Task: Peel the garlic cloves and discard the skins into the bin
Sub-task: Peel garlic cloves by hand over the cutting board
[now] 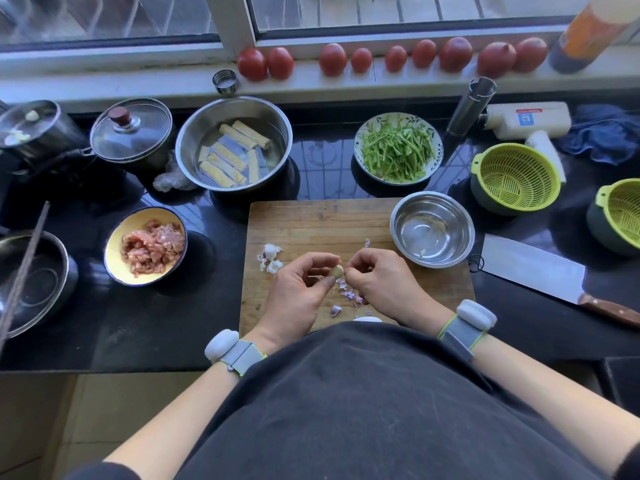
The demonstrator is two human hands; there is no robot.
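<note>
Pale garlic clove (337, 270) pinched at left hand (300, 289) fingertips above wooden cutting board (311, 220), long axis roughly upright, right hand (375, 280) grip touching its right side, pinching at skin; no bin visible.

Grey wristbands (242, 355) (white pods), seemingly dark apron (346, 393).

Scuffed matt wooden cutting board (311, 220), glossy black stone-like counter (214, 306), shiny steel bowl (433, 230), papery garlic skins (272, 256).
</note>
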